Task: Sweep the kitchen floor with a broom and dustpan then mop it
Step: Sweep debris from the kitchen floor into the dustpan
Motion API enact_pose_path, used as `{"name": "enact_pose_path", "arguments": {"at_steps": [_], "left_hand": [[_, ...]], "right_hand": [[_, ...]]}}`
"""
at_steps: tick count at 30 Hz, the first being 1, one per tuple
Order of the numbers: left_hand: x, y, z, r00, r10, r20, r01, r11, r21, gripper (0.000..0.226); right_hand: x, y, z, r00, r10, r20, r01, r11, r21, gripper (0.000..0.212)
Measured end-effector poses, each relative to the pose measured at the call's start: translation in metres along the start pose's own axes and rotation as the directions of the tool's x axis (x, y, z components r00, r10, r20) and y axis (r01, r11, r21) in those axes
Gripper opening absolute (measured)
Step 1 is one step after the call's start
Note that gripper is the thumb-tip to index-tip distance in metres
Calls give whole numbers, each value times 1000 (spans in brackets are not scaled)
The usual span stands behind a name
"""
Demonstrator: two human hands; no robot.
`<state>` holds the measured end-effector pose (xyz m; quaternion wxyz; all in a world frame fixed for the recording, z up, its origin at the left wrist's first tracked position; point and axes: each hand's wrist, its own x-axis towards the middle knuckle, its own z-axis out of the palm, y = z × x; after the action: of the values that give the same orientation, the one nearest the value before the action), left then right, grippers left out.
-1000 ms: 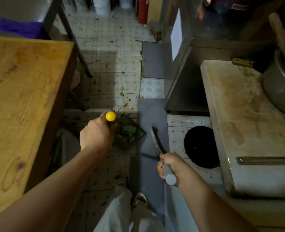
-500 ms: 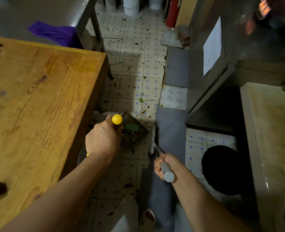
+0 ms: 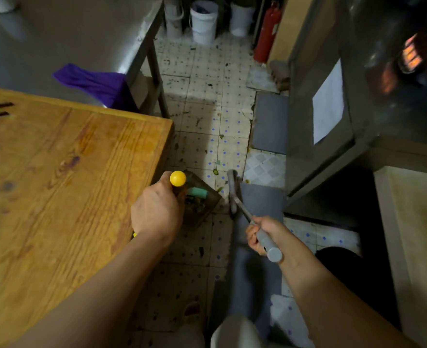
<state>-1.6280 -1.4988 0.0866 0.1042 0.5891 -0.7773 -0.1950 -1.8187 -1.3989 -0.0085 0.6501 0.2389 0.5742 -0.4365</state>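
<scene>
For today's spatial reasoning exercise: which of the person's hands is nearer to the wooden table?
Left. The left hand grips the yellow-tipped handle right beside the wooden table; the right hand holds the grey handle farther off.

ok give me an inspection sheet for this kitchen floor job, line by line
surface: tiled floor, dirty, with dark specks and green scraps; grey mats along the right side
job's things: dustpan low over the floor holding debris and a green piece; its handle ends in a yellow knob; broom with grey handle, head near the dustpan
clutter: white buckets, red extinguisher, purple cloth
hands: left hand grips the dustpan handle; right hand grips the broom handle
cables: nothing seen
surroundings: wooden table left, steel counter beyond it, dark cabinet right
</scene>
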Motion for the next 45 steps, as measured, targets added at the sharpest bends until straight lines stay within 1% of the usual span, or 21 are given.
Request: {"name": "enact_pose_path", "arguments": {"at_steps": [5, 10, 12, 16, 23, 26, 29, 32, 35, 37, 40, 43, 45], "left_hand": [[29, 15, -3, 999, -41, -21, 40, 998, -43, 27], [71, 42, 2, 998, -48, -48, 44, 995, -89, 22], [91, 59, 5, 997, -54, -54, 48, 994, -100, 24], [135, 102, 16, 992, -109, -67, 102, 990, -100, 29], [216, 180, 25, 977, -199, -73, 186, 971, -154, 27], [242, 198, 25, 969, -230, -91, 215, 965, -153, 28], [273, 211, 29, 960, -249, -126, 232, 964, -130, 25], [304, 219, 33, 957, -237, -166, 217, 968, -129, 23], [337, 227, 37, 956, -239, -171, 219, 967, -129, 18], [360, 230, 39, 952, -246, -183, 223, 965, -136, 15], [402, 236, 44, 949, -244, -198, 216, 964, -155, 15], [455, 240, 50, 940, -290, -180, 258, 949, -179, 18], [487, 244, 51, 931, -321, -175, 289, 939, -185, 18]], "right_hand": [[-5, -46, 15, 1000, -26, -6, 26, 995, -97, 31], [-1, -109, 27, 999, -39, 12, 41, 981, -191, 34], [3, -141, 29, 999, -50, 13, 52, 974, -221, 31], [12, -214, 30, 999, -40, 12, 41, 958, -283, 26], [23, -338, 34, 998, 44, 43, -25, 927, -373, 34], [27, -372, 42, 999, 31, 43, -13, 924, -382, 34], [36, -402, 52, 999, 23, 43, -2, 906, -424, 33], [45, -432, 66, 999, 9, 48, 14, 881, -472, 29], [54, -464, 82, 998, 15, 55, 15, 868, -496, 30], [61, -485, 94, 999, 6, 54, 22, 859, -511, 25], [77, -523, 120, 999, -6, 49, 31, 843, -536, 24], [94, -565, 153, 999, -14, 53, 43, 805, -592, 27], [102, -589, 177, 998, -43, 55, 69, 751, -657, 32]]}}
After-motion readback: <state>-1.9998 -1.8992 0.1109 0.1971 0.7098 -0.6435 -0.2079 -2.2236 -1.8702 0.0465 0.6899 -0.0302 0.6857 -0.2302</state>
